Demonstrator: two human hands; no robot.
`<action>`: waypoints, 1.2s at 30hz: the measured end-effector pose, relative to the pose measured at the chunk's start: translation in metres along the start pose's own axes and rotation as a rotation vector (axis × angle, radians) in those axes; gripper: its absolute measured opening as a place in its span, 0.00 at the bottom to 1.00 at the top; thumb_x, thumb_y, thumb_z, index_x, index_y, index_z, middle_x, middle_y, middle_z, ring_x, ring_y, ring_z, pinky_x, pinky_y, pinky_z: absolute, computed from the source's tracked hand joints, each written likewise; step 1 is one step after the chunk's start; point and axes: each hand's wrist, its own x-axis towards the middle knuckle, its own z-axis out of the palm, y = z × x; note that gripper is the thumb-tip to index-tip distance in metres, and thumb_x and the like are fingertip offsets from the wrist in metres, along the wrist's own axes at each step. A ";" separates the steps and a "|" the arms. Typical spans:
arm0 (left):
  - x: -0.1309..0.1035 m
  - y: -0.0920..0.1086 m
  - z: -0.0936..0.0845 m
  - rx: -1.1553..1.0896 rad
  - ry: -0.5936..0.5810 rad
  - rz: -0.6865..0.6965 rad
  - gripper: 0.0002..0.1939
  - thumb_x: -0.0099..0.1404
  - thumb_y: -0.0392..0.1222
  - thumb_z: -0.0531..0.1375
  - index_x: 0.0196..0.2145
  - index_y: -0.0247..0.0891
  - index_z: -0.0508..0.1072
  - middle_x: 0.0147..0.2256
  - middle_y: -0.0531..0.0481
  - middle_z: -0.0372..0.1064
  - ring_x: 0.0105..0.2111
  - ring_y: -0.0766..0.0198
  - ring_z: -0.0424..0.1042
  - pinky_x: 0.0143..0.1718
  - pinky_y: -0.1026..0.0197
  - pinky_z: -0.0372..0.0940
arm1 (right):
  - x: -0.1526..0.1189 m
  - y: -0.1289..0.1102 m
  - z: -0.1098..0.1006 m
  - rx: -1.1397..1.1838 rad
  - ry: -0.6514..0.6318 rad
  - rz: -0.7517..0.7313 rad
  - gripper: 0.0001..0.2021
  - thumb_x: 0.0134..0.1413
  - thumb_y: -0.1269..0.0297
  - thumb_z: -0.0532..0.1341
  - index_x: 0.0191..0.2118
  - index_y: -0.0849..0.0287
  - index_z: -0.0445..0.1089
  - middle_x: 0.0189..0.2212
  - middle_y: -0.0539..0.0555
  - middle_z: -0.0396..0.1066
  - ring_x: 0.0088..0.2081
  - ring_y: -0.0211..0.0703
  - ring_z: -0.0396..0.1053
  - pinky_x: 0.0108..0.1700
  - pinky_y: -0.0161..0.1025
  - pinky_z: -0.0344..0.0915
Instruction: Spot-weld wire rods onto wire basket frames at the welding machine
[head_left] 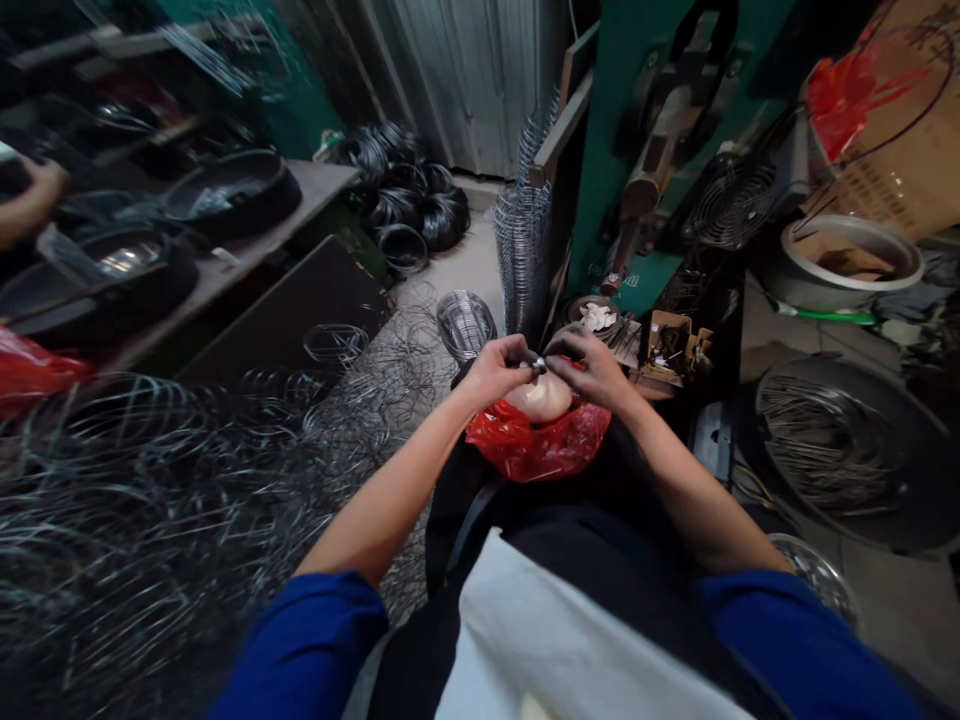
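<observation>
In front of my lap, my left hand [504,370] and my right hand [590,365] meet with fingers pinched together. A small shiny silvery piece [539,364] shows at the left fingertips, too small to name. The right fingertips come up against it, and what they pinch is hidden. Just beneath both hands is a pale rounded thing [546,400], which seems to be in clear plastic. It sits in an open, crumpled red plastic bag [538,450]. Dark smudges mark the fingers.
Tangled wire rings [187,500] cover the floor at left. Stacked wire frames [521,240] stand ahead beside a green machine [622,230]. A black basin [922,460] of wire pieces lies at right. Another person's hand [34,200] shows over the left bench [322,185].
</observation>
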 end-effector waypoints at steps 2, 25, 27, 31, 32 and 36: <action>-0.006 0.000 0.002 0.431 0.003 0.192 0.01 0.58 0.37 0.61 0.30 0.38 0.70 0.31 0.49 0.73 0.34 0.60 0.71 0.47 0.53 0.62 | 0.008 0.015 -0.001 0.233 -0.051 0.122 0.17 0.62 0.48 0.60 0.41 0.58 0.72 0.37 0.54 0.71 0.41 0.46 0.68 0.45 0.43 0.65; -0.036 -0.018 0.012 0.988 0.332 0.394 0.15 0.71 0.45 0.55 0.26 0.41 0.62 0.29 0.44 0.67 0.35 0.53 0.66 0.40 0.52 0.58 | 0.010 0.062 0.017 0.210 0.260 0.372 0.13 0.48 0.53 0.63 0.27 0.59 0.70 0.25 0.48 0.66 0.30 0.40 0.62 0.35 0.38 0.57; -0.052 -0.026 0.014 0.867 0.305 0.288 0.14 0.71 0.45 0.55 0.27 0.42 0.60 0.28 0.47 0.65 0.33 0.55 0.66 0.37 0.55 0.59 | 0.000 0.083 0.018 0.081 0.299 0.454 0.11 0.47 0.55 0.61 0.26 0.59 0.69 0.23 0.47 0.65 0.28 0.39 0.60 0.33 0.38 0.56; -0.084 -0.047 0.020 0.726 0.264 0.100 0.14 0.69 0.43 0.56 0.26 0.42 0.58 0.26 0.51 0.63 0.29 0.59 0.64 0.33 0.58 0.58 | -0.017 0.113 0.028 -0.013 0.303 0.526 0.10 0.46 0.57 0.61 0.25 0.58 0.68 0.22 0.48 0.66 0.27 0.40 0.60 0.33 0.38 0.55; -0.090 -0.050 0.020 0.715 0.263 0.080 0.14 0.69 0.43 0.55 0.26 0.42 0.58 0.25 0.51 0.63 0.28 0.60 0.64 0.33 0.58 0.59 | -0.020 0.117 0.029 -0.017 0.287 0.529 0.10 0.46 0.57 0.61 0.25 0.59 0.69 0.22 0.48 0.67 0.28 0.40 0.61 0.33 0.38 0.56; -0.097 -0.041 0.001 0.771 0.223 0.114 0.12 0.69 0.47 0.58 0.30 0.40 0.67 0.31 0.46 0.71 0.35 0.55 0.68 0.41 0.54 0.62 | -0.025 0.125 0.008 -0.005 0.198 0.504 0.16 0.50 0.50 0.62 0.31 0.59 0.74 0.28 0.52 0.74 0.31 0.43 0.67 0.35 0.38 0.61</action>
